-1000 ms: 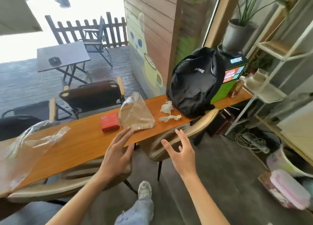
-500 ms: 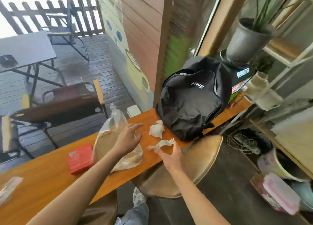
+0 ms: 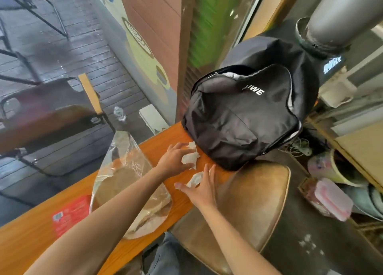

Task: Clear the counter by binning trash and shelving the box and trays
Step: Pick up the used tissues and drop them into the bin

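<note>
**Both hands at the tissue scraps beside the backpack**

The left hand (image 3: 176, 160) rests on a crumpled white tissue (image 3: 189, 157) on the wooden counter (image 3: 31, 235), its fingers curled over the wad in a grasping grip. The right hand (image 3: 202, 189) lies just in front of it with fingers spread and straight, grip released, over a second crumpled tissue (image 3: 194, 180) at the counter's near edge.

A black backpack (image 3: 242, 119) stands on the counter directly behind both tissues, its lower edge just beside the first one. It blocks the far right end of the counter.

A clear plastic bag (image 3: 124, 171) lies under the left forearm, to the left of the tissues. A red box (image 3: 69, 214) lies flat on the counter, touching the bag's left edge.

A tan padded chair (image 3: 255, 196) stands against the counter's near edge, below the right hand. A pink-lidded container (image 3: 331, 200) sits on the floor at right.
</note>
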